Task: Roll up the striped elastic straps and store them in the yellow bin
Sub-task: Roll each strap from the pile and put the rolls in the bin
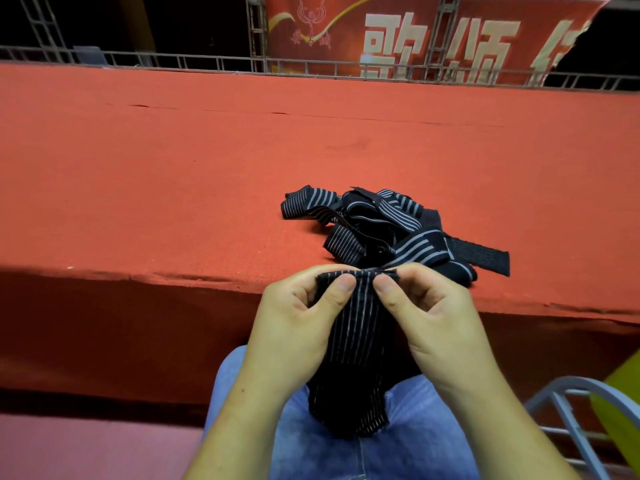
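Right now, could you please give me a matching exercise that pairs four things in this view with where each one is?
Things:
1. held strap
2. strap pile
3. banner
4. grey metal frame

Places:
A. lower right corner
B. lying on the red ledge
C. pinched between the left hand and right hand, hanging down
D. at the top, beyond the ledge

Pairs: 1-C, 2-B, 3-D, 4-A

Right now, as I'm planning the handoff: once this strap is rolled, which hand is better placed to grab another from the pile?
Probably the right hand: the pile lies just beyond it, trailing rightward; the left hand sits slightly further off. Both pinch the strap.
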### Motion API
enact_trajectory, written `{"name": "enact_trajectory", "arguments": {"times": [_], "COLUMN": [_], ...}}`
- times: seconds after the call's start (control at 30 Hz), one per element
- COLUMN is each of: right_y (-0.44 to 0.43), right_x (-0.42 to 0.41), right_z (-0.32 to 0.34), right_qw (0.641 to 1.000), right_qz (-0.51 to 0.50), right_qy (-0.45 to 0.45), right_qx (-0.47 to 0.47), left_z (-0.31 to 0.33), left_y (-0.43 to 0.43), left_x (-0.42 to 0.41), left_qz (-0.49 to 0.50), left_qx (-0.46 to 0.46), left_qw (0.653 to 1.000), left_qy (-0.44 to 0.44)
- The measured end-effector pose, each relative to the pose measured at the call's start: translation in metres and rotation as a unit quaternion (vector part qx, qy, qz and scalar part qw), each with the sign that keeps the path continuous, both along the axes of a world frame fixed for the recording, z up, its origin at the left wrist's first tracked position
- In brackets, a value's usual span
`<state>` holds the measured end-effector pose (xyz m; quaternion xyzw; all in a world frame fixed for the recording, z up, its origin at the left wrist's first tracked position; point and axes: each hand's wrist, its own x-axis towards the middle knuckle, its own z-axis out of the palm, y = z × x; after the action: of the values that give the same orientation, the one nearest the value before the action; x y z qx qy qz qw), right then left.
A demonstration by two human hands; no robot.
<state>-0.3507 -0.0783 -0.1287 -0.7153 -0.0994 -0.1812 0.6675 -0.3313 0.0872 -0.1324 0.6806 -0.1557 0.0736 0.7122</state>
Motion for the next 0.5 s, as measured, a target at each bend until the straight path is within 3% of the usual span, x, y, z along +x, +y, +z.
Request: {"name": "enact_trajectory", "arguments": {"times": [0.23, 0.5], "right_y": [-0.0019, -0.0035], "right_x": [0.0025, 0.0015], "right_z": [-0.0067, -0.0078], "right_qw": [1.0, 0.997], "right_qz": [0.008, 0.003], "right_qy": [0.029, 0.069], "right_qx": [-0.007, 0.021], "left_z": [-0.0015, -0.0013], "left_y": [-0.0002, -0.0039], "left_x": [-0.0003, -0.0014], "left_qz": [0.0, 0.021], "left_qx": [-0.03, -0.016], "left_qw": [0.999, 0.999], "left_qy": [0.012, -0.032]}}
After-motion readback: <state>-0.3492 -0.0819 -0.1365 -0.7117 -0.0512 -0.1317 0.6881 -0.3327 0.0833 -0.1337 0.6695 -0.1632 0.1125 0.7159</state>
